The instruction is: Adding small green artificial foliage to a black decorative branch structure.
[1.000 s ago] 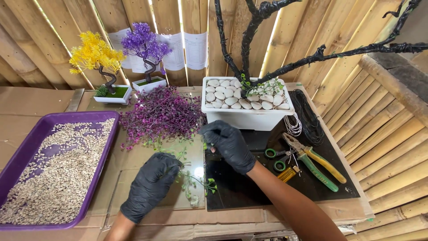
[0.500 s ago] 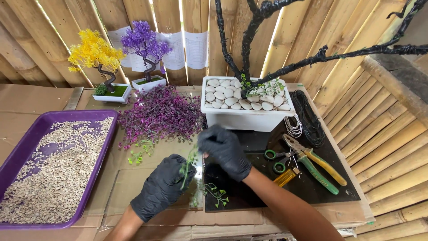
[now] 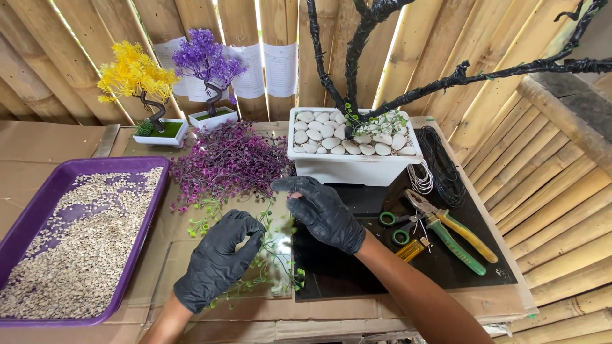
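Note:
Both my hands wear black gloves. My left hand (image 3: 220,264) is closed around a thin green artificial sprig (image 3: 274,258) that trails over the cardboard. My right hand (image 3: 322,210) pinches the upper end of the same sprig between thumb and fingers. Just behind my hands lies a pile of purple artificial foliage (image 3: 229,159). A white rectangular pot (image 3: 350,167) with white pebbles holds a black wrapped tree trunk (image 3: 350,60) with bare branches.
A purple tray (image 3: 29,213) of small gravel sits at the left. Two small bonsai models, a yellow one (image 3: 137,70) and a purple one (image 3: 205,60), stand at the back. Green-handled scissors (image 3: 395,226), pliers (image 3: 456,236) and wire coils (image 3: 440,165) lie on a black mat (image 3: 446,267) at the right.
My hands have moved apart slightly, the right one lifting the sprig's end toward the pot, the left one sliding down along the stem. The view has also shifted a little.

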